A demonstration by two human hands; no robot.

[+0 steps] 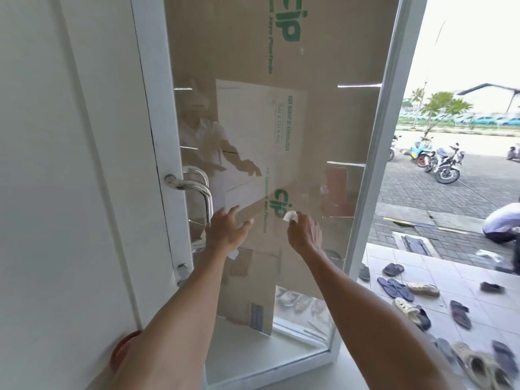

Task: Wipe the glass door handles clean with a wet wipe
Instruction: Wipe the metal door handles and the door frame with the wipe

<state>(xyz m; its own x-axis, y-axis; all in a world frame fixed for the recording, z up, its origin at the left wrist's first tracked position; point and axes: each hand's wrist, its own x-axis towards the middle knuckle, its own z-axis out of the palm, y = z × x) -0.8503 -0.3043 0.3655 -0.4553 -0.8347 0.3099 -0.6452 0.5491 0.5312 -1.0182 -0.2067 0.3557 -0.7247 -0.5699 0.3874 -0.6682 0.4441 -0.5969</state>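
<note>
A chrome door handle (197,190) curves out from the white frame of the glass door (309,80) at centre left. My left hand (226,233) hovers just right of the handle's lower part with its fingers spread, close to the bar; contact is unclear. A small white wet wipe (289,216) is pinched in the fingertips of my right hand (305,235), which is raised in front of the glass, well right of the handle. Brown cardboard with green print covers the pane behind.
The door stands open to the right. A white wall (70,164) fills the left. Outside, several sandals and shoes (408,294) lie on the tiled porch, a crouching person (503,223) is at the right edge, and motorbikes (447,164) are parked beyond.
</note>
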